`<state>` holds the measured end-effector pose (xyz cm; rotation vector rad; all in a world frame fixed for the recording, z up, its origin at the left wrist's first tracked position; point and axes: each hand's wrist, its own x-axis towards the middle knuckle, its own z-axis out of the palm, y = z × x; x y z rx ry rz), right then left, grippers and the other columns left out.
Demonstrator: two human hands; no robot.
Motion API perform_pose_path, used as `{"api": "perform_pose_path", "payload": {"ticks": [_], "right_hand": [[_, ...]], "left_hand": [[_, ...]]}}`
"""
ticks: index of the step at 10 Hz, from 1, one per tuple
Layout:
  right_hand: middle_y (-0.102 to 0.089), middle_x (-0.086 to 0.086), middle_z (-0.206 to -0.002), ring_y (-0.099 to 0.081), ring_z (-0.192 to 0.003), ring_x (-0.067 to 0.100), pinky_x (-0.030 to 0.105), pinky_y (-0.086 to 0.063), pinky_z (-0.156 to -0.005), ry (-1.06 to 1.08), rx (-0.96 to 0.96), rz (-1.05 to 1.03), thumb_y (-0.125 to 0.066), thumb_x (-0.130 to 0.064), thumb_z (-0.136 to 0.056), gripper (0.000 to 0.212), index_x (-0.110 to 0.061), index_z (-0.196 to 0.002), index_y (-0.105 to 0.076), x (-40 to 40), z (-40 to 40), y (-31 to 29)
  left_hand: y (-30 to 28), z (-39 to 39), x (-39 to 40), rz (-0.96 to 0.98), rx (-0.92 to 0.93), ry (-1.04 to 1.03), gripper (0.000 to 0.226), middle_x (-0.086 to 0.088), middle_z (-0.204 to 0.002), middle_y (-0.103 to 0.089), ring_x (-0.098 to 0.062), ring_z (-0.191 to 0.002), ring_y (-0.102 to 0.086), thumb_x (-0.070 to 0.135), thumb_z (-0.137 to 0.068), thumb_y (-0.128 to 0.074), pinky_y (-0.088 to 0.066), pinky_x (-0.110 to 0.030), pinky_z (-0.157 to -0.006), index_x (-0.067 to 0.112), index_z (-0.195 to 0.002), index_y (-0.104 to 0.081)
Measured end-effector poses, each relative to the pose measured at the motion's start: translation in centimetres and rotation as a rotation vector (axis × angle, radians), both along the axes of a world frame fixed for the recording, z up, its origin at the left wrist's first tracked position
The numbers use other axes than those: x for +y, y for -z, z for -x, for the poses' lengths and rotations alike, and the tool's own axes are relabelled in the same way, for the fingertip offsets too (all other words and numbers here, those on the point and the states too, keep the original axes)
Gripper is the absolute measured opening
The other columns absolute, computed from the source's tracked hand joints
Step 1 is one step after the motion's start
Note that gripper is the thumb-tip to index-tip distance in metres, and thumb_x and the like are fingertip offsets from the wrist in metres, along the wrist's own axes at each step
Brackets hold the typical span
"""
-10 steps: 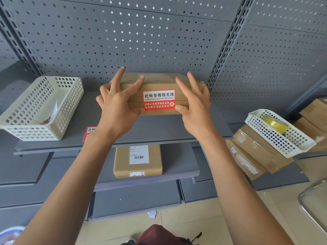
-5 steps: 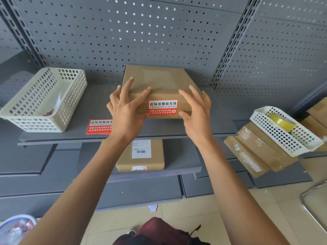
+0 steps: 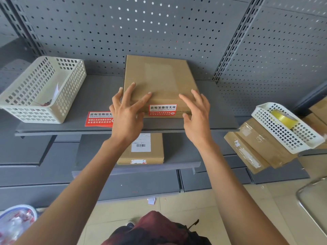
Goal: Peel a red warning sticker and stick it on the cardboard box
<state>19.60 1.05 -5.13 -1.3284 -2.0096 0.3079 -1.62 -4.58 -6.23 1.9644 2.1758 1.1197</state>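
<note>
A flat cardboard box (image 3: 159, 80) lies on the upper grey shelf (image 3: 223, 121). A red and white warning sticker (image 3: 162, 109) wraps over its near edge. My left hand (image 3: 128, 114) rests with spread fingers on the box's near left corner. My right hand (image 3: 198, 114) hovers at the near right corner, fingers apart, thumb by the box's front edge. Another red sticker sheet (image 3: 99, 118) lies on the shelf to the left, partly hidden by my left hand.
A white mesh basket (image 3: 40, 89) stands at the left of the shelf. A second basket (image 3: 283, 128) with a yellow tape roll (image 3: 283, 118) sits on stacked boxes at the right. A labelled box (image 3: 141, 149) lies on the lower shelf.
The box, held up in both hands before, now lies flat on the shelf. Both hands have loosened and opened, the right one lifting off the box.
</note>
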Motion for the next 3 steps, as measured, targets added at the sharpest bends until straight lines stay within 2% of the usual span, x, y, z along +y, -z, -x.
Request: {"api": "perform_pose_path", "payload": {"ticks": [1,2,3], "right_hand": [[-0.029,0.003,-0.163,-0.017,-0.152,0.034,0.028,-0.034,-0.119,-0.044,-0.035,0.018,-0.054,0.015,-0.087,0.076,-0.033,-0.147,-0.049,0.4,-0.8,0.3],[-0.027,0.002,-0.166,-0.016,-0.153,0.032,0.054,-0.042,-0.111,-0.099,-0.052,0.101,-0.056,0.004,-0.093,0.069,-0.034,-0.149,-0.046,-0.1,-1.3,-0.8],[-0.037,0.003,-0.162,-0.026,-0.152,0.024,0.046,-0.026,-0.123,-0.093,0.064,0.091,-0.057,-0.014,-0.099,0.048,-0.027,-0.145,-0.053,-0.3,-2.6,-3.3]], "left_hand": [[0.1,0.1,-0.1,-0.003,-0.006,0.009,0.067,-0.005,-0.162,-0.032,-0.043,-0.147,-0.021,0.002,-0.087,-0.064,-0.033,-0.059,-0.103,0.041,-0.141,-0.056],[-0.5,0.0,-0.4,0.022,-0.035,0.027,0.058,-0.004,-0.163,-0.031,-0.042,-0.148,-0.019,0.014,-0.09,-0.061,-0.032,-0.059,-0.105,0.041,-0.141,-0.056],[-0.8,0.2,-0.5,0.02,-0.061,0.015,0.051,-0.003,-0.162,-0.034,-0.038,-0.148,-0.02,0.029,-0.092,-0.052,-0.031,-0.059,-0.107,0.038,-0.141,-0.057]]}}
